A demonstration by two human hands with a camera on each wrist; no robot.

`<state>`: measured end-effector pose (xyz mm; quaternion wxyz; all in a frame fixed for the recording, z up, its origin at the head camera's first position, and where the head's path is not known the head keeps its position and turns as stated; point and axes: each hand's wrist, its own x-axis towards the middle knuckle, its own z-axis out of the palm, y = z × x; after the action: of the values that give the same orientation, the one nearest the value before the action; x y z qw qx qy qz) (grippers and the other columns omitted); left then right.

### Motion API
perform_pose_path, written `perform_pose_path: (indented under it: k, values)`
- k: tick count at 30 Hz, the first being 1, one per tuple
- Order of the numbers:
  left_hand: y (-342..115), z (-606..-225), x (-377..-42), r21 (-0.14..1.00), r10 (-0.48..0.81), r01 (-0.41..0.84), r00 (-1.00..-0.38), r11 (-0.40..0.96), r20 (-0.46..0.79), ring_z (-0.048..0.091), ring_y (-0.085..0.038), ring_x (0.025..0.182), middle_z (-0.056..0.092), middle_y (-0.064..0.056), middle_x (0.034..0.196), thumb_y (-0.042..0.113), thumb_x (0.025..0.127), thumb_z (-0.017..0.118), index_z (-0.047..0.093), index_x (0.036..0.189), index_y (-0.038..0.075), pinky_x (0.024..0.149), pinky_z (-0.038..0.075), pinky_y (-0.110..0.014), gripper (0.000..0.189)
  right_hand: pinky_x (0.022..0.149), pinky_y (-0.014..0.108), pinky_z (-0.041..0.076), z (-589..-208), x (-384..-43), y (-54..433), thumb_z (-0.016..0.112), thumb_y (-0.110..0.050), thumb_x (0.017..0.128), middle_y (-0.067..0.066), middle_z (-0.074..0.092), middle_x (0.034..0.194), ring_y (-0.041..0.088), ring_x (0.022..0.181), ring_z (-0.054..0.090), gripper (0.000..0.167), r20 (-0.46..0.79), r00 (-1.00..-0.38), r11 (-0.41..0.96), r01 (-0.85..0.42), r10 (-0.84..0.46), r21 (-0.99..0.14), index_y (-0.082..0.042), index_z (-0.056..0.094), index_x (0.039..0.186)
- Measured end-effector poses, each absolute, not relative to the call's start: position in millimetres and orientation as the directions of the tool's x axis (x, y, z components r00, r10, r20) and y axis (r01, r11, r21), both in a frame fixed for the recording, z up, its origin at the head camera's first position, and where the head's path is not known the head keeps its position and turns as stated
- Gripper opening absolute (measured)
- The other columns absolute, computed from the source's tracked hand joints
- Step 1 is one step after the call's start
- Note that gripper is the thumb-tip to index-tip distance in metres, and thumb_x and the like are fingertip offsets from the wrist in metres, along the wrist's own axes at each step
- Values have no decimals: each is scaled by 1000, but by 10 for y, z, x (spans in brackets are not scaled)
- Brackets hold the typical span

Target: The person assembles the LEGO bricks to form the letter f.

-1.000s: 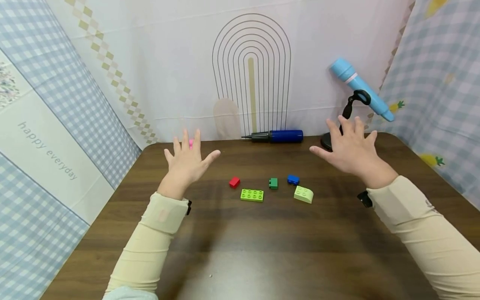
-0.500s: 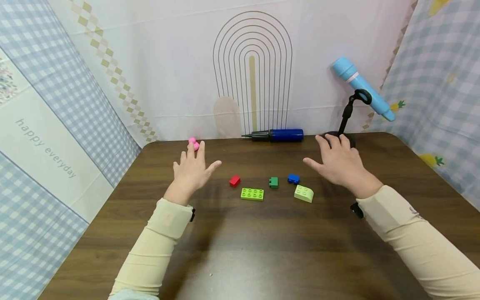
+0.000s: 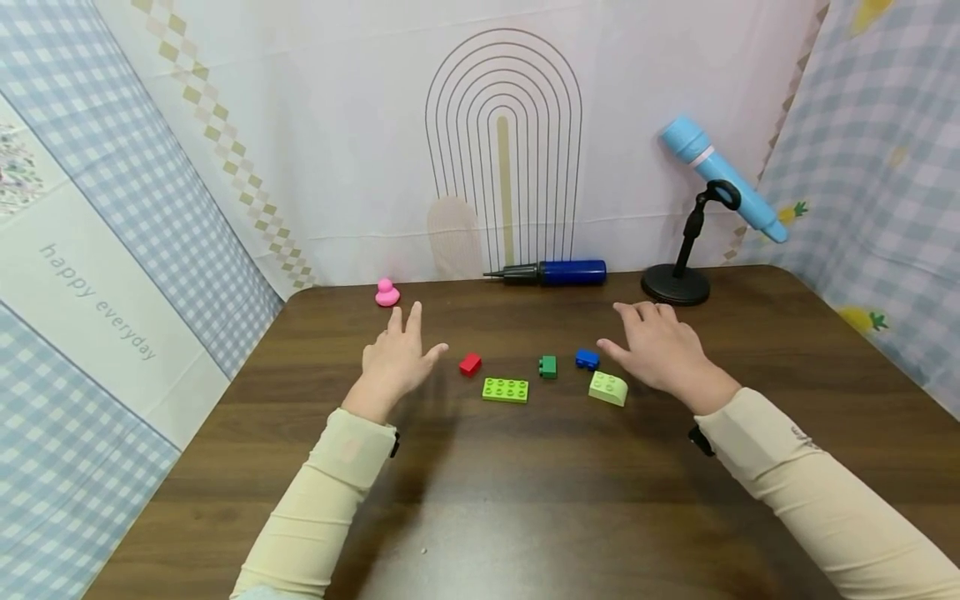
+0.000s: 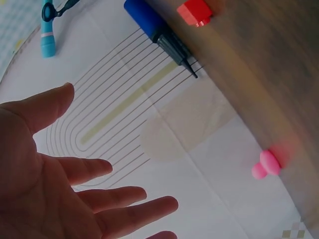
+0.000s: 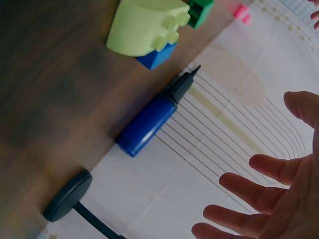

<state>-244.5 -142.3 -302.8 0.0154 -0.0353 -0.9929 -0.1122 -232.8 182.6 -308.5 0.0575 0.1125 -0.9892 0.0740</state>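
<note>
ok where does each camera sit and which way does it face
Head: on the head, forward and down at the table; left hand, right hand, sleeves show.
Left wrist: worn there, past its fingers to the backdrop.
Right wrist: likewise, past its fingers to backdrop; left fingertips show.
Both wrist views share blue pump, pink duck.

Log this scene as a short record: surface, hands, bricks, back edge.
surface: brown table
left hand: fingers spread, holding nothing
right hand: holding nothing
bricks: red brick, bright green brick, dark green brick, blue brick, pale green brick; none joined
back edge, left to right in head view: pink duck, blue pump, black stand with light-blue microphone
</note>
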Motion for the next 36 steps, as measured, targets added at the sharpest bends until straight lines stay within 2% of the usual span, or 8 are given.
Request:
perform_pose_path:
  k: [10, 20, 26, 30, 36]
  values:
    - [-1400, -3095, -2496, 212, 79, 79, -997, 974, 7, 40, -37, 112, 33, -19, 132, 47, 85, 47, 16, 140, 14, 84, 32, -51, 71, 73, 51, 39, -3222, -2326, 1717, 47, -40, 87, 23, 44, 117, 37, 106, 39, 56, 95, -964, 960, -257, -247, -112, -2, 38, 128]
    - [-1299, -3257, -2564, 196, 96, 85, -994, 977, -48, 39, -33, 114, 39, -16, 129, 43, 85, 49, 25, 138, 14, 84, 34, -50, 64, 75, 47, 41, -3319, -2355, 1559, 52, -33, 86, 19, 50, 113, 34, 103, 44, 46, 90, -951, 948, -303, -295, -95, -2, 48, 120]
    - [-1209, -3353, -2647, 217, 117, 96, -990, 971, -83, 40, -27, 115, 43, -10, 128, 41, 85, 51, 38, 132, 15, 83, 35, -48, 55, 70, 46, 43, -3378, -2415, 1422, 55, -31, 85, 15, 54, 108, 31, 96, 49, 40, 88, -941, 941, -332, -326, -69, -3, 54, 114]
    - [-1120, -3396, -2733, 259, 129, 104, -988, 960, -83, 45, -27, 110, 49, -7, 122, 34, 85, 53, 49, 125, 14, 79, 39, -45, 44, 66, 45, 44, -3398, -2465, 1331, 57, -28, 84, 13, 55, 102, 29, 89, 51, 37, 71, -937, 936, -347, -343, -53, -3, 56, 111]
    - [-1054, -3457, -2823, 254, 123, 93, -987, 963, -105, 49, -26, 105, 53, -6, 117, 21, 84, 56, 54, 119, 15, 75, 41, -42, 36, 59, 41, 45, -3424, -2557, 1224, 56, -21, 84, 8, 56, 89, 24, 78, 52, 23, 39, -927, 925, -375, -373, -63, -5, 59, 100]
